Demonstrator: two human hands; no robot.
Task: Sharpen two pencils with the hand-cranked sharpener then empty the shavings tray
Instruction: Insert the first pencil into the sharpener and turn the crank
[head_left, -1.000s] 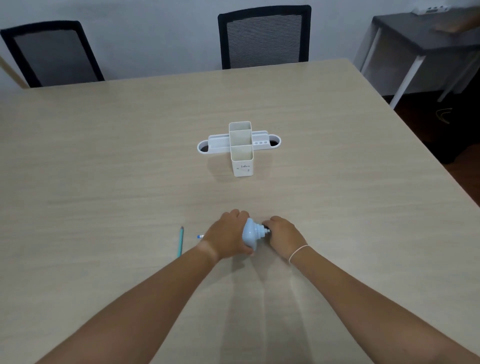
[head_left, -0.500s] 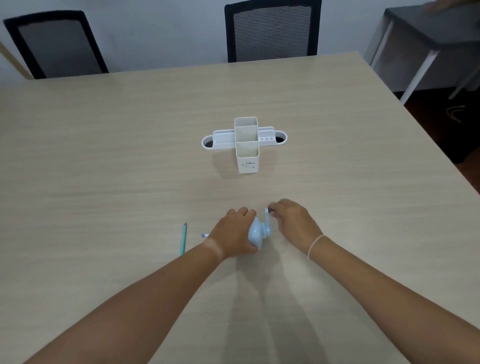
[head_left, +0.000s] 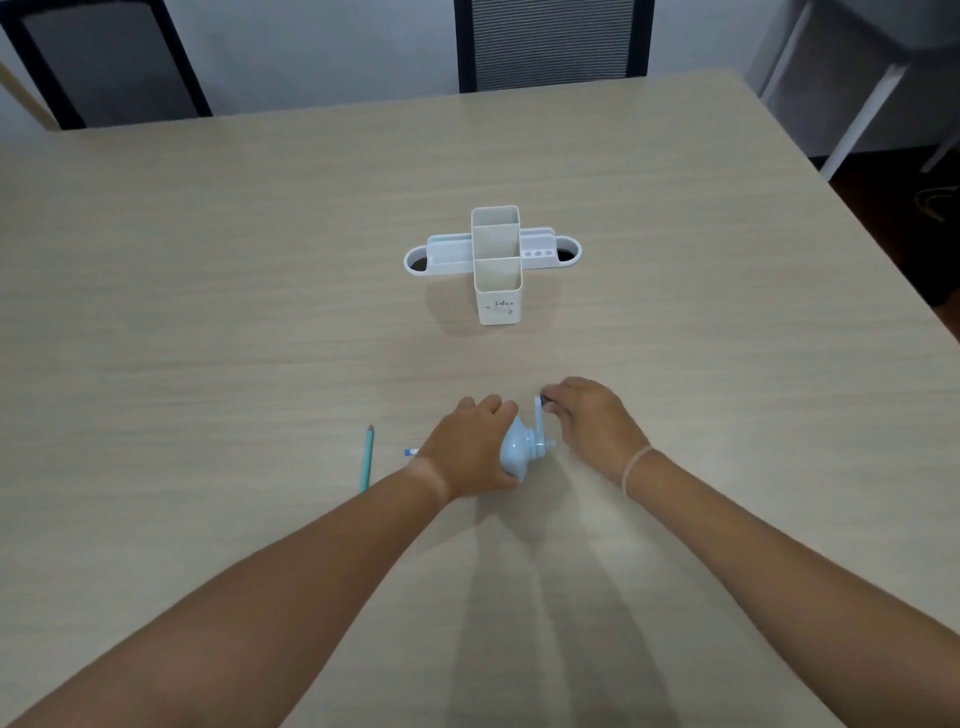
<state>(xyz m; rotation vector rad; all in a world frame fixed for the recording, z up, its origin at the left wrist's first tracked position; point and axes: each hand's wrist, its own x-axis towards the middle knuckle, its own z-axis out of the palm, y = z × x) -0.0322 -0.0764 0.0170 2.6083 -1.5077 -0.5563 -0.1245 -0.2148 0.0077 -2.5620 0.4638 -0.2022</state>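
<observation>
Clearly, from the head camera, cranking is in hand: the left hand (head_left: 467, 449) grips the pale blue sharpener (head_left: 517, 451) on the table (head_left: 208, 312), a pencil end (head_left: 410, 452) poking out beside it, while the right hand (head_left: 592, 415) pinches the crank handle (head_left: 540, 415). A second pencil (head_left: 367, 457) lies nearby. Next, I judge, steady turning with the body held firm.

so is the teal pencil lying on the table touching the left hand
Apart. The head view shows the teal pencil lying alone on the table, with a clear strip of bare tabletop between it and the left hand, which grips the sharpener.
</observation>
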